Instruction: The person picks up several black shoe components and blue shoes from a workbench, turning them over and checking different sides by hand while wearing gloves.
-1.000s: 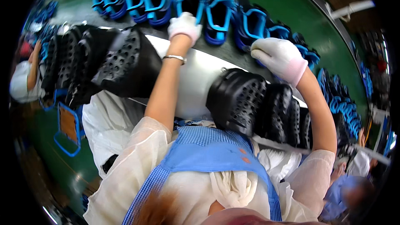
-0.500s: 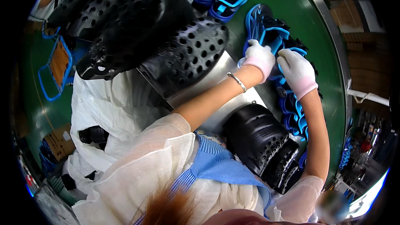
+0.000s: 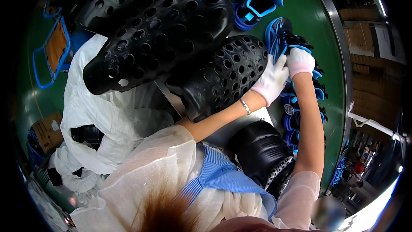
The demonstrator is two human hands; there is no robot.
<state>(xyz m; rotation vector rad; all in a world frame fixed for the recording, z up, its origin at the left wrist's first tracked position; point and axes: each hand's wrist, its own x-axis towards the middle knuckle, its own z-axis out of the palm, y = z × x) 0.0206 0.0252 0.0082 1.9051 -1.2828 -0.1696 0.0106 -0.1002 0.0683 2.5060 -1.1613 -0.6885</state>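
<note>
A blue-and-black sports shoe [image 3: 278,34] lies toe outward at the far end of a row of similar shoes. My right hand [image 3: 300,61], in a white glove with a pink cuff, is closed over its collar; the fingertips are hidden from above. Beside it, my left hand [image 3: 271,79], gloved alike, reaches the shoe's near end. Two of its fingers straddle the shoe's side and seem to grip it. A large black perforated plastic boot form [image 3: 229,71] stands just left of my left hand.
More black perforated forms [image 3: 167,34] are piled at the upper left. Another pair of shoes [image 3: 259,6] stands beyond them on the green table [image 3: 315,21], which has a metal rim. A black ribbed form [image 3: 259,144] sits near my body. White plastic sheeting [image 3: 98,103] hangs at left.
My right hand has moved in from the right onto the shoe's collar. My left hand has drawn back toward its near end. The shoe has turned slightly, and the whole view has shifted.
</note>
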